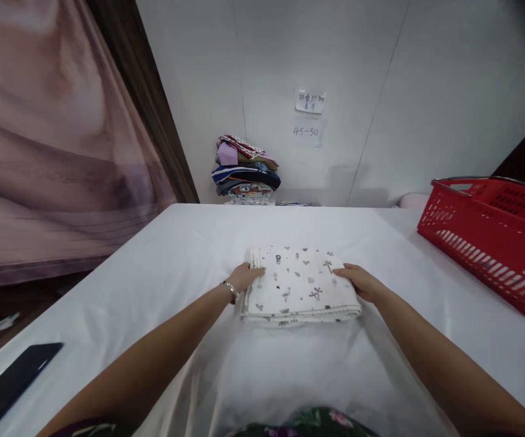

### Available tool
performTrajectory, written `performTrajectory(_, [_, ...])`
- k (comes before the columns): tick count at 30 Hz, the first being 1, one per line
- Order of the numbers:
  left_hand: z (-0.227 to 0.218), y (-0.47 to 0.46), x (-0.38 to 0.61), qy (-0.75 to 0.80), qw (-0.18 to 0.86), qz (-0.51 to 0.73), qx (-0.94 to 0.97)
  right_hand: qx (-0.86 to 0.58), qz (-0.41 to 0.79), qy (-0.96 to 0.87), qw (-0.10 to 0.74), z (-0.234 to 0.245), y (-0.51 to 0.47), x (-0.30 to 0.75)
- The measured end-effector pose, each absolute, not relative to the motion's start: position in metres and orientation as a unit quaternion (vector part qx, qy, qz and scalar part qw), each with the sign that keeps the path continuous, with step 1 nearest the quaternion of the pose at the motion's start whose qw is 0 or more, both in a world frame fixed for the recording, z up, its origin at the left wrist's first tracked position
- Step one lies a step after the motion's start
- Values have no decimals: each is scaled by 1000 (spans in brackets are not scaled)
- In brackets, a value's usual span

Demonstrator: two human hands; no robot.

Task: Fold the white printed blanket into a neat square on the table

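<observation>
A folded white cloth (298, 285) printed with small palm trees, birds and leaves lies in the middle of the white-covered table. My left hand (244, 277) grips its left edge, thumb on top and the other fingers out of sight beneath or behind the fabric. At the opposite side, my right hand (357, 280) holds the right edge the same way, its thumb resting on the print. Several layers show along the cloth's near edge.
A red plastic basket (494, 237) stands on the table's right side. Past the far edge rises a stack of folded fabrics (246, 173). A dark flat object (14, 382) lies at the near left. A pinkish curtain (62, 152) hangs on the left; paper notes (310, 102) are on the wall.
</observation>
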State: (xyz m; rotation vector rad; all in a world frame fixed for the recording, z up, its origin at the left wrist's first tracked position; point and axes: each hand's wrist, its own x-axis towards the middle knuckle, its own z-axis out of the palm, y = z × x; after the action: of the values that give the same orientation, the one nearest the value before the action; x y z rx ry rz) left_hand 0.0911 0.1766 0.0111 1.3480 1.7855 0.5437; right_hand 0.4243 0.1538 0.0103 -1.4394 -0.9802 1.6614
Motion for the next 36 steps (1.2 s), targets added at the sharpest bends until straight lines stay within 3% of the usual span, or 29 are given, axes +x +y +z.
performTrajectory(6, [54, 208, 83, 690, 312, 225, 614, -499, 699, -342, 381, 11, 88, 405])
performTrajectory(11, [43, 229, 72, 711, 284, 131, 629, -477, 742, -410, 231, 6, 48, 391])
performTrajectory(13, [30, 229, 68, 725, 255, 112, 631, -488, 701, -464, 233, 12, 53, 394])
performTrajectory(18, [22, 217, 47, 729, 181, 184, 634, -558, 468, -589, 349, 31, 106, 397])
performTrajectory(21, [29, 200, 29, 744, 168, 244, 599, -611, 357, -634, 313, 26, 145, 391])
performTrajectory(23, [30, 180, 21, 756, 216, 294, 543, -633, 357, -634, 264, 17, 168, 386])
performTrajectory(29, [17, 100, 25, 719, 496, 391, 290, -629, 430, -627, 157, 5, 204, 370])
performTrajectory(36, [18, 46, 61, 608, 590, 512, 139, -654, 473, -585, 82, 14, 212, 361])
